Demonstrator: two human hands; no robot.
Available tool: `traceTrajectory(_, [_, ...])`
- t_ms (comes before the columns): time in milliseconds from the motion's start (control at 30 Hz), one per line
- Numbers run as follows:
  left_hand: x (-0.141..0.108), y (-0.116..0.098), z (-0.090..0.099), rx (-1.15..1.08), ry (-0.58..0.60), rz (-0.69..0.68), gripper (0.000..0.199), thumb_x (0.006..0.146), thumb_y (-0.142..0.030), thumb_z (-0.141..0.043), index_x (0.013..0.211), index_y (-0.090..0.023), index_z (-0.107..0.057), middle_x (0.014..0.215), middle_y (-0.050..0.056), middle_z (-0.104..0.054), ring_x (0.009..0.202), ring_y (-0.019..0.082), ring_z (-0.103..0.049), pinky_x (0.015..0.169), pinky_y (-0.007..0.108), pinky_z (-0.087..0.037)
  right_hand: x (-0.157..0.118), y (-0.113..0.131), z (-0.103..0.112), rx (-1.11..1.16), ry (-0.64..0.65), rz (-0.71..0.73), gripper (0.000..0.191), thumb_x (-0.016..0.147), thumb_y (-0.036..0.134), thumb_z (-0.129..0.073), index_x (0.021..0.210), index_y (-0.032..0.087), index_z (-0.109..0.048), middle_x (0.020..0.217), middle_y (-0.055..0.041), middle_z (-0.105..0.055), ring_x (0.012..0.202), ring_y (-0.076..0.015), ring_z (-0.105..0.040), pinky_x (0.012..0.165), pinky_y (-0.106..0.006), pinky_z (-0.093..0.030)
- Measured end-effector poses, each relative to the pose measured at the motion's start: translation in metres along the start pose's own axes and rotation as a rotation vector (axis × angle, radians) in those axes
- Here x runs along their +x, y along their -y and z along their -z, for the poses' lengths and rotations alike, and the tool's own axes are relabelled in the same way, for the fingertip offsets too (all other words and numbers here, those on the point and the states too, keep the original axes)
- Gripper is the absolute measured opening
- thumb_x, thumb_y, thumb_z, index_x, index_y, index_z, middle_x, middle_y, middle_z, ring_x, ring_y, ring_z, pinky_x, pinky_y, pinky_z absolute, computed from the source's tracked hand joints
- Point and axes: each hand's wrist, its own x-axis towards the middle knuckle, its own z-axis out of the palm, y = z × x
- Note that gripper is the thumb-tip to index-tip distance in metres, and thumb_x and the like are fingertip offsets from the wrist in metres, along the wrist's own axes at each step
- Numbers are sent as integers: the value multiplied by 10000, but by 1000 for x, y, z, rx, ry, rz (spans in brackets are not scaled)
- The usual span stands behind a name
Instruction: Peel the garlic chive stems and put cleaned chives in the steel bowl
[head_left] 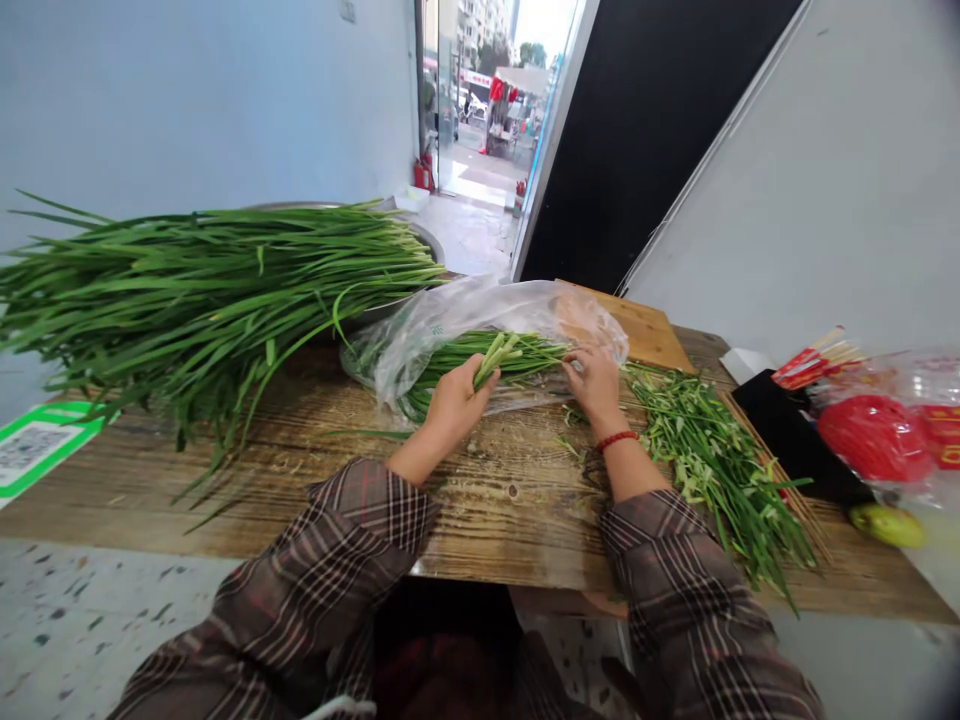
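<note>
My left hand (459,398) is closed around a small bunch of garlic chives (498,356), whose pale cut ends stick up past the thumb. My right hand (594,380) has its thumb and fingers pinched together by the ends of the chives in the bag; whatever sits in that pinch is too small to make out. Behind both hands lies an open clear plastic bag (517,298) with more green chives (450,362) inside. To the right is a loose heap of trimmed leaves and scraps (701,450) on the wooden table (502,510).
A large pile of chives (225,290) fills the left side, resting over a metal basin (429,240). A wooden board (637,328) stands behind the bag. At right are a black box (795,435), a red bundle in plastic (874,437) and a yellow-green item (889,525). A QR-code card (45,450) lies left.
</note>
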Motion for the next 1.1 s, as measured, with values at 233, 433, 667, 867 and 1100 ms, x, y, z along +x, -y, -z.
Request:
traceTrajectory(233, [-3, -6, -3, -86, -57, -146, 268, 945, -345, -459, 1045, -167, -632, 1080, 100, -680, 1024, 214, -617, 920, 337, -461, -32, 36, 36, 323, -116, 123, 135, 920, 283, -509, 848, 210, -597, 970, -85, -673, 956, -206, -611, 866, -374, -475])
traceTrajectory(433, [-5, -10, -9, -97, 195, -189, 208, 929, -302, -490, 945, -163, -644, 918, 50, -687, 872, 183, -638, 807, 285, -483, -38, 72, 52, 470, -105, 145, 223, 941, 311, -495, 752, 213, -559, 899, -73, -672, 878, -185, -614, 825, -347, -477])
traceTrajectory(667, [-3, -8, -12, -3, 238, -184, 242, 928, -341, -495, 804, -165, -604, 786, 25, -646, 752, 176, -600, 699, 262, -438, -41, 72, 41, 756, 56, -109, 356, 954, 479, -437, 864, 199, -637, 763, -20, -652, 702, -143, -598, 681, -279, -473])
traceTrajectory(867, [-4, -7, -13, 23, 212, -172, 215, 920, -319, -506, 762, -180, -555, 729, 8, -608, 720, 162, -572, 653, 246, -402, -46, 81, 30, 784, 159, -66, 405, 821, 318, -656, 1205, 226, -568, 894, -28, -663, 706, -155, -606, 659, -294, -499])
traceTrajectory(1100, [-4, -9, -10, 55, 179, -135, 242, 900, -289, -522, 687, -187, -471, 678, -7, -550, 669, 147, -528, 631, 245, -364, -40, 47, 40, 523, -55, -104, 303, 841, 271, -612, 1137, 212, -617, 853, -24, -665, 692, -159, -608, 717, -321, -503])
